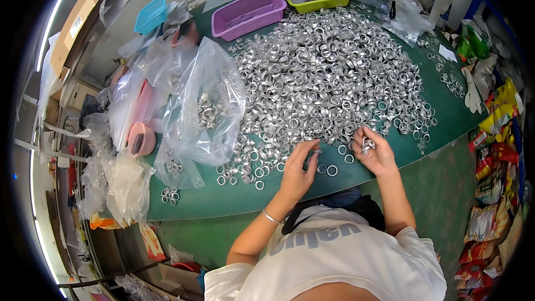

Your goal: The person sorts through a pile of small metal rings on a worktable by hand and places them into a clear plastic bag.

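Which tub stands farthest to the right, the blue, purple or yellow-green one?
The yellow-green tub, behind the ring pile; the purple tub is left of it, the blue tub farther left.

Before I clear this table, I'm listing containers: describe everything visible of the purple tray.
The purple tray is oblong and open-topped, with raised sides, and looks like plastic. It stands upright on the far side of the green table, slanted in view, with silvery metal pieces inside. Metal rings are heaped close by; a yellow-green tray stands just to its right.
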Demonstrator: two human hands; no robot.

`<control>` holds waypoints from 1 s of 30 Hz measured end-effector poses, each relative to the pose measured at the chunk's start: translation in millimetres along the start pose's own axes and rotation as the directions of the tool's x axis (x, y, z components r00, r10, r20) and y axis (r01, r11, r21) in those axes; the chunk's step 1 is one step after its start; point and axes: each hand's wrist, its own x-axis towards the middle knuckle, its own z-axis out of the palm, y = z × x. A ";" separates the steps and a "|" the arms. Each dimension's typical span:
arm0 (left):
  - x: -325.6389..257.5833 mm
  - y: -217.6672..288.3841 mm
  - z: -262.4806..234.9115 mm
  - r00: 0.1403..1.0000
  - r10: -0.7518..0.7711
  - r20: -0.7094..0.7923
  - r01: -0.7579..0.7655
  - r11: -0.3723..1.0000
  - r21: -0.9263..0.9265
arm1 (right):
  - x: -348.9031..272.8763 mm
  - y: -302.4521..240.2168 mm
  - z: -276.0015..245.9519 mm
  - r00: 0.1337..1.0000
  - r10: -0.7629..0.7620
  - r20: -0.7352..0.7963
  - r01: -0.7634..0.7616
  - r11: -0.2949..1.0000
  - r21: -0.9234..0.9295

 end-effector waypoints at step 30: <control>42.8 -2.4 60.4 0.961 0.110 0.255 -0.149 0.979 0.140 | -34.4 -82.5 -71.5 0.934 -0.344 -0.101 0.357 0.919 0.170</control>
